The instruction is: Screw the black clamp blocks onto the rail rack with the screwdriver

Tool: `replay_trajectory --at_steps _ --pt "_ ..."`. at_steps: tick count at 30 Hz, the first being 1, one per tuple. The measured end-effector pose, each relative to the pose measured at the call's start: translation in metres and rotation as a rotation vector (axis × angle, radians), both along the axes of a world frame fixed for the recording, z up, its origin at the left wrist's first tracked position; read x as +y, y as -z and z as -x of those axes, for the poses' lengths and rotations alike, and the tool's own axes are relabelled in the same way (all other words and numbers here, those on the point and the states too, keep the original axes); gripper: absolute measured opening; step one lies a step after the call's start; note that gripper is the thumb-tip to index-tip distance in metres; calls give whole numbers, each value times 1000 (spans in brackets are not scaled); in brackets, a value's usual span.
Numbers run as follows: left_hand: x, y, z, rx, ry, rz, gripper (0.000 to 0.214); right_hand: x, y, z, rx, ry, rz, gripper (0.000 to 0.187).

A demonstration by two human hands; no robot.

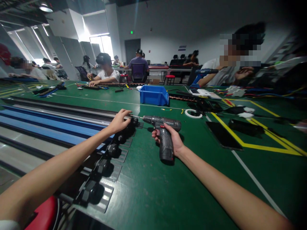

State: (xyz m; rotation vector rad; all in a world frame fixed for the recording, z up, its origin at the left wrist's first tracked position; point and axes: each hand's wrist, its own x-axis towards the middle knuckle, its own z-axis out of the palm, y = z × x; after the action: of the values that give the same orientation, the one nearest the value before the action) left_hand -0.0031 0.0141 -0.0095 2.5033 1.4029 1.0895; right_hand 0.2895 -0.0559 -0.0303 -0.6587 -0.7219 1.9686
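Note:
My right hand [173,138] is wrapped around the grip of a dark cordless screwdriver [162,127], which lies level with its bit pointing left. The bit tip meets a black clamp part [131,123] at the far end of a row of several like black parts [105,166] on slotted grey plates along the table edge. My left hand [119,120] rests on that far part, fingers curled and pinched near the bit tip; what they hold is too small to see.
A blue bin [153,94] stands beyond the drill on the green mat [168,191]. A white tape ring [193,113], black flat panels [223,135] and yellow floor-style lines lie to the right. A conveyor [48,124] runs at left. Other people work at the far side.

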Motion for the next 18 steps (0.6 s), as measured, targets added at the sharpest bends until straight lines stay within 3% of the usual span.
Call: replay_trajectory --at_steps 8,13,18 --pt "5 -5 17 73 -100 155 40 0 -2 -2 48 6 40 37" --pt "-1 -12 22 241 -140 244 56 -10 -4 -9 6 -3 61 34" --pt "-3 -13 15 366 -285 267 69 -25 -4 -19 -64 -15 47 34"
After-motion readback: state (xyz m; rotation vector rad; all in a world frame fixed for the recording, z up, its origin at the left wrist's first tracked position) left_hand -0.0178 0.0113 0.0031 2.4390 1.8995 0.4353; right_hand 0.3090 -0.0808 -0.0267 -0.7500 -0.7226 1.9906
